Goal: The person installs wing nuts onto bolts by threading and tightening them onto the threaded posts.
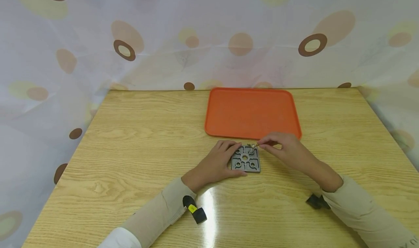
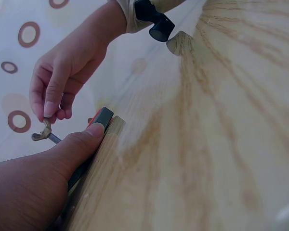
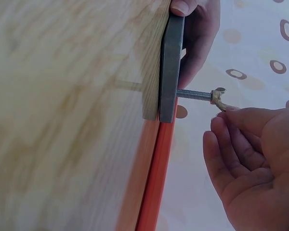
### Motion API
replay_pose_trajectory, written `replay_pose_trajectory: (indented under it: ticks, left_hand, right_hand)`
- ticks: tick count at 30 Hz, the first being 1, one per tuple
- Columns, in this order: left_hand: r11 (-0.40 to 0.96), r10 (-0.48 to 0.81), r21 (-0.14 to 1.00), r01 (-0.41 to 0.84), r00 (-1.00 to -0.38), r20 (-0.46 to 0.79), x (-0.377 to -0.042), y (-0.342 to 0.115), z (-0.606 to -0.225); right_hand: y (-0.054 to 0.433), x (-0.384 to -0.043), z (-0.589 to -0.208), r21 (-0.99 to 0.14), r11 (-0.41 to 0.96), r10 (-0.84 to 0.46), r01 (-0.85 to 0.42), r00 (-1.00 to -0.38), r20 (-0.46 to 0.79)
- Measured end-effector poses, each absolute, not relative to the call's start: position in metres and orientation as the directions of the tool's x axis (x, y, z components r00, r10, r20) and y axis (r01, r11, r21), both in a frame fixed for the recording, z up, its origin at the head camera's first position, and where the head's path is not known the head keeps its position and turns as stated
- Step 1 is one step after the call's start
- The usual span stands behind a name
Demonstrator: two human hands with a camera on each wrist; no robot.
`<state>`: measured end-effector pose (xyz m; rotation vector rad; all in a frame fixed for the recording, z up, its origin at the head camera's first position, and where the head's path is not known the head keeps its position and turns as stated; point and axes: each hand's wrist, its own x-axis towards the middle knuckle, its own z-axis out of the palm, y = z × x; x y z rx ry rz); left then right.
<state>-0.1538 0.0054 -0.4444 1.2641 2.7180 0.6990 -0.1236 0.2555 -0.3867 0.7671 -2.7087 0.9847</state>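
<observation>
A square grey metal plate (image 1: 247, 167) with several round holes lies on the table. My left hand (image 1: 216, 162) grips its left side, fingers at the far edge and thumb at the near edge. From the plate's far right corner rises a threaded bolt (image 3: 195, 95), upright, with a brass-coloured wing nut (image 3: 216, 97) at its top end. One wing of that nut is pinched between thumb and index fingertip of my right hand (image 1: 289, 151). In the left wrist view the wing nut (image 2: 42, 133) sits well above the plate (image 2: 104, 118).
Just behind the plate lies an orange-red tray (image 1: 250, 113) on the wood-grain table (image 1: 147, 131). A patterned cloth (image 1: 209, 37) hangs along the table's back and sides. Black wrist cameras (image 1: 196, 211) are strapped to both forearms.
</observation>
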Motion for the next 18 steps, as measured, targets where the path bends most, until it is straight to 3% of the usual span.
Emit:
replay_pose_trajectory:
  ticks: [18]
  left_hand:
    - [0.559,0.739,0.428,0.711,-0.661,0.133,-0.1529,0.0051,-0.4427]
  right_hand:
    - [0.2544,-0.124,-0.3876,-0.546,0.64,-0.447,-0.541,-0.84,0.309]
